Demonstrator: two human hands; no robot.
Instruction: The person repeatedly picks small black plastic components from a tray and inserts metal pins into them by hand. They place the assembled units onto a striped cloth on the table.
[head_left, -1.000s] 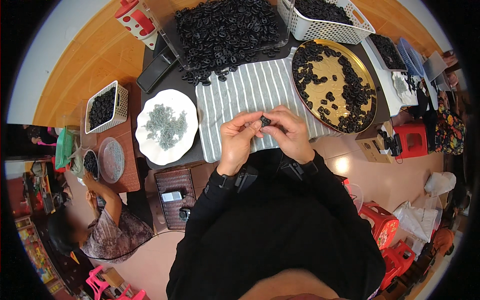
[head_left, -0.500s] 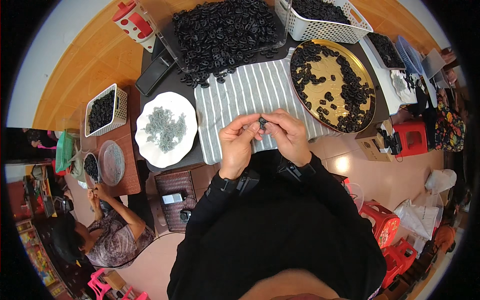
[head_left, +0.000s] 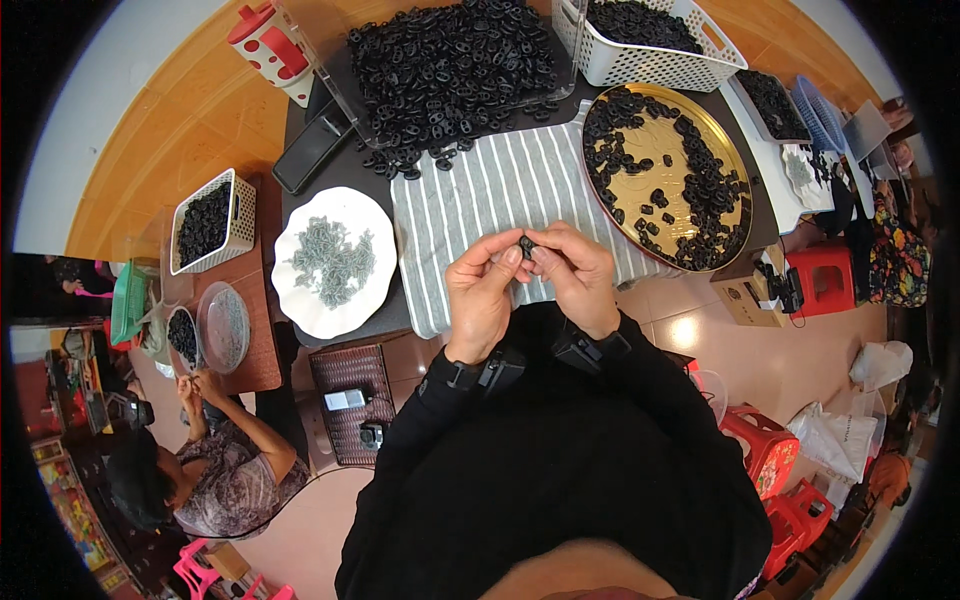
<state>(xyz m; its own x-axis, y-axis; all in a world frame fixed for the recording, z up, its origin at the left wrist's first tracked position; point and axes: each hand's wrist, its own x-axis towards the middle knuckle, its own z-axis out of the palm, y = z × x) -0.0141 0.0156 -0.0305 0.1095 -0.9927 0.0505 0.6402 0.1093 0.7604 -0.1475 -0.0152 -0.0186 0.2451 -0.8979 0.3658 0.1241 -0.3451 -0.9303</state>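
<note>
Above the grey-and-white striped cloth (head_left: 480, 185), my left hand (head_left: 480, 300) and my right hand (head_left: 582, 282) meet, fingertips closed on one small black plastic piece (head_left: 527, 246). Thumbs and forefingers of both hands pinch it; its lower part is hidden by the thumbs. A round gold tray (head_left: 680, 112) with many black pieces lies to the right of my hands. Left of the cloth stands a white wavy-edged plate (head_left: 300, 305) bearing a heap of tiny grey pieces (head_left: 332, 262). Beyond the cloth, a large clear bin holds a pile of black two-holed oval pieces (head_left: 450, 70).
A white perforated basket (head_left: 650, 65) of black pieces stands at the far right. A phone (head_left: 312, 150) and a red-and-white dotted jug (head_left: 272, 55) are at the far left. Another person (head_left: 220, 480) works at a brown side table (head_left: 255, 350). Red stools (head_left: 760, 450) stand at right.
My hands stay together over the cloth, with the black piece turned slightly between the fingertips. The whole view has shifted a little; the other person's hands moved slightly.
</note>
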